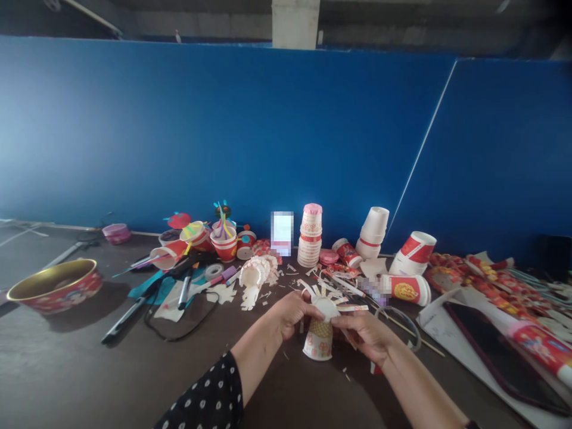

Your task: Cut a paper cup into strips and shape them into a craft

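Gripping fringed end of paper cup [319, 341], left hand [290, 314], right hand [361, 335]

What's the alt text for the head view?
A person's left hand and right hand grip a paper cup with cut strips fanning from its top. Stacked paper cups and a gold-lined red bowl stand on a dark table before a blue wall.

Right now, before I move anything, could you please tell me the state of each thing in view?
Left hand: gripping the cup's top
Right hand: gripping the cup's top
Paper cup: cut into splayed strips, held upright
Stack of paper cups: standing upright
Red-and-white paper cup: lying on its side
Gold-lined red bowl: upright
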A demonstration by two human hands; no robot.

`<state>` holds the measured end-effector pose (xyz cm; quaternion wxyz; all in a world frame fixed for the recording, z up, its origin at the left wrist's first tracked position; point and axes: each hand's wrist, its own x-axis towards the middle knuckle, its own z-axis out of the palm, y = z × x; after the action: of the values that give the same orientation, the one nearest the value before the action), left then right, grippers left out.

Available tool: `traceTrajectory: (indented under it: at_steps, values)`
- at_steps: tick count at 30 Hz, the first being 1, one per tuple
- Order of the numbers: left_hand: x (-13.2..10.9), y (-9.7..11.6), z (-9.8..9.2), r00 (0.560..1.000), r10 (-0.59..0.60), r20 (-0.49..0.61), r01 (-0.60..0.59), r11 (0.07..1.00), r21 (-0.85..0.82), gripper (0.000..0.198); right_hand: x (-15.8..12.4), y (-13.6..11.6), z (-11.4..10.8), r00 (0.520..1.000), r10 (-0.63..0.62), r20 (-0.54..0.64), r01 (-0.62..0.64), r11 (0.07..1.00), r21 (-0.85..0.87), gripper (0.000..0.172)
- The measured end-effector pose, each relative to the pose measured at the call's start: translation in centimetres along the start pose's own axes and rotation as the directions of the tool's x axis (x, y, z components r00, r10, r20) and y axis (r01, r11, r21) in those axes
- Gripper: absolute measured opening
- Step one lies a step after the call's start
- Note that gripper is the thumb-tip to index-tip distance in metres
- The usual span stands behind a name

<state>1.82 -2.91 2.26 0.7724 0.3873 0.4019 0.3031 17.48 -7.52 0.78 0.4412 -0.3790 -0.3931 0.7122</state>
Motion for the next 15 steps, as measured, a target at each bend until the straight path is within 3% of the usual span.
traceTrajectory:
  at_steps: [7, 15]
  values:
    - [-0.2, 0.0, 0.1, 1.0, 0.015, 0.009, -0.015, 1.0, 0.006, 0.025, -0.1, -0.3, 0.6, 1.0, 0.0, -0.022, -0.001, 0.999, -0.032, 0.04]
    - [-0.1, -0.2, 0.2, 0.998, 0.054, 0.015, -0.055, 0.998, 0.025, 0.026, 0.2, -0.1, 1.2, 0.988, -0.007, -0.155, -0.004, 0.997, -0.074, 0.038]
